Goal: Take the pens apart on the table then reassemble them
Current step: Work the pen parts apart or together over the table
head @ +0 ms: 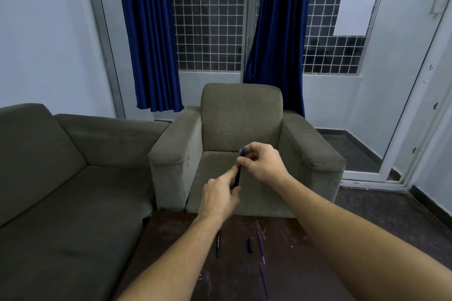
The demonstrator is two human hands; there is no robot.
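Room: my hands are up past the table's point(234, 281) far edge, in open air before the armchair point(241, 117).
Pen point(237, 176): dark barrel, blue top, aloft between my hands.
Left hand point(219, 197): grips its lower barrel.
Right hand point(263, 162): pinches its blue top.
Table: scratched dark wood; loose barrel point(217, 244), cap point(249, 245) and refills point(259, 239) lie apart.
Writing: too small to read.
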